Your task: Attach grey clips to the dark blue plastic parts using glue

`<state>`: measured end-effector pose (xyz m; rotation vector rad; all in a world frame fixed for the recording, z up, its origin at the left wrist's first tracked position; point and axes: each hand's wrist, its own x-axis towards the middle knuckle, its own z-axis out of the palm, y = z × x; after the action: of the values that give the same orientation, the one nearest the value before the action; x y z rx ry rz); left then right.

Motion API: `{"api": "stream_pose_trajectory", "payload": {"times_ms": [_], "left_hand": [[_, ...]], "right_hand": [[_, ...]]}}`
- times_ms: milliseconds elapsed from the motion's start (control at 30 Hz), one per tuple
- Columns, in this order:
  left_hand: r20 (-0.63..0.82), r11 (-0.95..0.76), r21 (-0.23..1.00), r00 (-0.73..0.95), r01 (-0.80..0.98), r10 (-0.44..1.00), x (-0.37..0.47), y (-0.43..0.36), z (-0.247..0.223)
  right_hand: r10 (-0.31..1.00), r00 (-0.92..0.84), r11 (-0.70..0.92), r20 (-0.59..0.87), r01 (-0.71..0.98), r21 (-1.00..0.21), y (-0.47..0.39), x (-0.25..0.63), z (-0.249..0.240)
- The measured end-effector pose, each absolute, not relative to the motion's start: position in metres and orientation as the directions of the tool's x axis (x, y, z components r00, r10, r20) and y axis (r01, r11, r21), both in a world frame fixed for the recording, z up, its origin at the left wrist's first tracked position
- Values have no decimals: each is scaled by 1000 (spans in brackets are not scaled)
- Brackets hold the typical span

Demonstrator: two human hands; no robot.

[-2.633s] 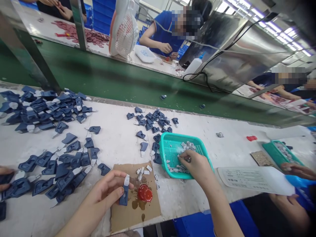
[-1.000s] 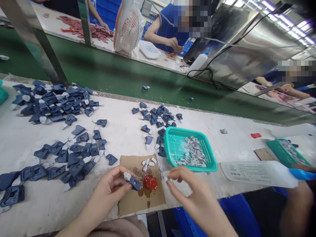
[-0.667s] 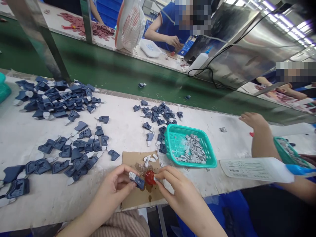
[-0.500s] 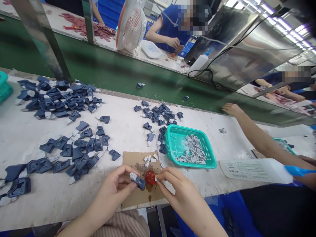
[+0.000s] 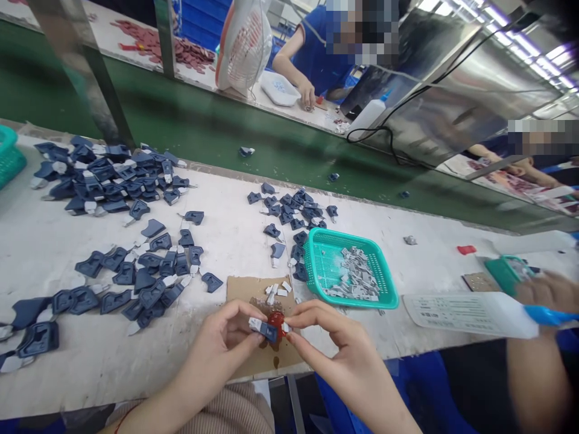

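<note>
My left hand (image 5: 233,337) is closed on a dark blue plastic part (image 5: 268,331) with a pale grey end, held in a pinch above the cardboard (image 5: 239,289). Between the thumb and forefinger of my right hand (image 5: 328,337) sits a small white piece (image 5: 285,327), close to the blue part; whether the two touch I cannot tell. A shiny red round object (image 5: 275,318) lies on the wet cardboard, partly hidden behind the blue part. Several loose white pieces (image 5: 277,292) lie on the cardboard just beyond my hands.
Heaps of dark blue parts (image 5: 113,175) cover the left of the table. A green basket (image 5: 386,295) of small grey-white pieces stands right of the cardboard. Farther right lies a white bottle (image 5: 470,313) beside a co-worker's blurred arm (image 5: 538,361). A green conveyor belt (image 5: 289,160) runs behind.
My left hand has brought the blue part rightward, up to the white piece and over the red object. The co-worker's arm at right has drawn back from the belt. Parts on the belt have shifted left.
</note>
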<state>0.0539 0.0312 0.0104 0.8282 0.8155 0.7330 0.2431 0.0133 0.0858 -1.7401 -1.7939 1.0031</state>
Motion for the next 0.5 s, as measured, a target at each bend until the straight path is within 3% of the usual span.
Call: {"api": "stream_pose_trajectory", "payload": {"times_ms": [500], "left_hand": [[-294,455,827,435,-331,851,58,31,12]], "right_hand": [[965,-181,-51,-192,586,-808,20,229,83]]}}
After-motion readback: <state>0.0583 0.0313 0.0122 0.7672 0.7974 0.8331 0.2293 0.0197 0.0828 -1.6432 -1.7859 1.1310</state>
